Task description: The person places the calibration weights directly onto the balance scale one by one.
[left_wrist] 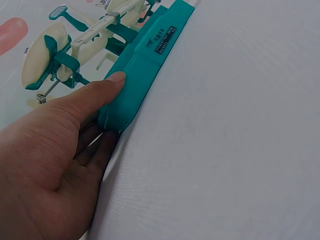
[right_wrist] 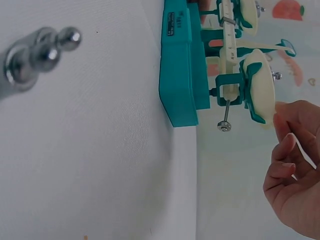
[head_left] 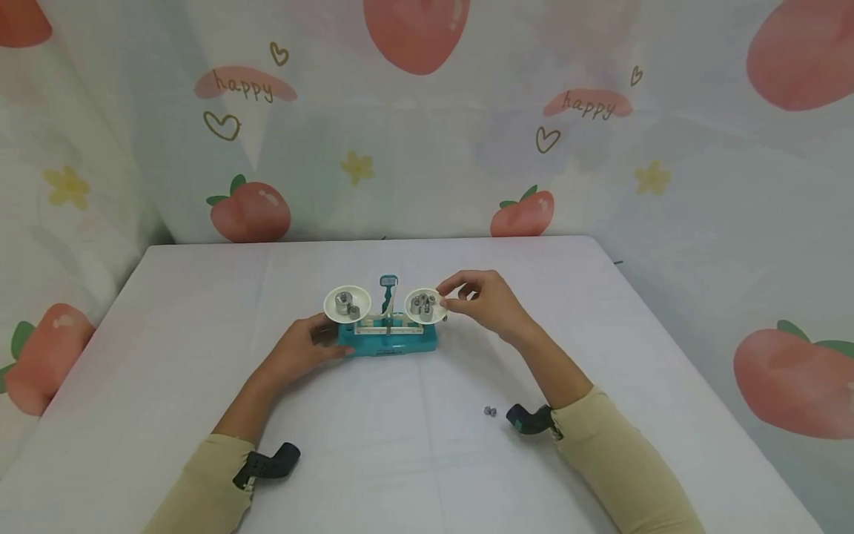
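A teal two-pan balance scale point(head_left: 389, 343) stands on the table, with a cream pan on each side. My left hand point(head_left: 300, 348) grips the left end of its base; the left wrist view shows the thumb point(left_wrist: 112, 82) over the top edge and fingers at the end face. The left pan point(head_left: 329, 300) carries a large and a smaller metal weight point(head_left: 343, 302). Several small metal weights point(head_left: 425, 305) stand together in the right pan point(head_left: 409, 295). Thumb and forefinger of my right hand point(head_left: 490, 302) pinch that pan's outer rim, the other fingers curled.
Small metal weights point(head_left: 490, 411) lie on the white-covered table point(head_left: 373, 460) near the right forearm, large and blurred in the right wrist view. An adjusting nut point(right_wrist: 224, 126) sticks out from the beam's end. A peach-printed cloth point(head_left: 427, 148) hangs behind the table.
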{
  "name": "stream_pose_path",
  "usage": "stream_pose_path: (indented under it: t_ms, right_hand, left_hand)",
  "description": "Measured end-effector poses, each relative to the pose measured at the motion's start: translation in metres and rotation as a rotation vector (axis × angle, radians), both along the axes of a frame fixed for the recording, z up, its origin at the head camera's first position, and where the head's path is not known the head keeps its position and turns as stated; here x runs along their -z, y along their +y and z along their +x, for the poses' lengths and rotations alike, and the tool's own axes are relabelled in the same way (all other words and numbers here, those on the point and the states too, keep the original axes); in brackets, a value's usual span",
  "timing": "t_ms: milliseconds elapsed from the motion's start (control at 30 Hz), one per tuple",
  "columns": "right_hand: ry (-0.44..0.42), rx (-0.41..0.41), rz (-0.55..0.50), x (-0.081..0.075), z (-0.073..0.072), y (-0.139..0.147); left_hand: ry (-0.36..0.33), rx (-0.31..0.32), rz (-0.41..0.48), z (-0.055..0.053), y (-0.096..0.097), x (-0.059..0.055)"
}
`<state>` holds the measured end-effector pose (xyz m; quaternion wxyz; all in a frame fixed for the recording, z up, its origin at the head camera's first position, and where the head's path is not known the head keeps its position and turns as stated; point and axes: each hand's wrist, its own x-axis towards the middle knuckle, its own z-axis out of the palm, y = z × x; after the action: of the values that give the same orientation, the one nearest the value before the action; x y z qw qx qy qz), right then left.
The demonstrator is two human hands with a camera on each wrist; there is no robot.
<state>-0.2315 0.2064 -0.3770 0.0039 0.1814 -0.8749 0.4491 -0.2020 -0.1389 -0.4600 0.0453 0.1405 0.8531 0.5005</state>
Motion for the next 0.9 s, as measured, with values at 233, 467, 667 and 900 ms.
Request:
stream_pose_path:
  t_ms: [233,467,667,900]
  right_hand:
    - [-0.026,0.000,0.003,-0.001,0.004,0.006]
    - [-0.037,-0.012,0.022,0.000,0.008,0.015]
    - [-0.056,-0.049,0.041,-0.003,0.015,0.023]
    - [-0.098,-0.081,0.081,-0.010,0.032,0.030]
  left_hand:
    - [-0.003,-0.006,0.002,0.000,0.001,0.002]
    - [-0.003,0.001,-0.002,0.002,0.001,0.002]
    - [-0.005,-0.004,-0.001,0.002,0.000,-0.001]
    - [0.005,0.001,0.002,0.000,0.001,0.001]
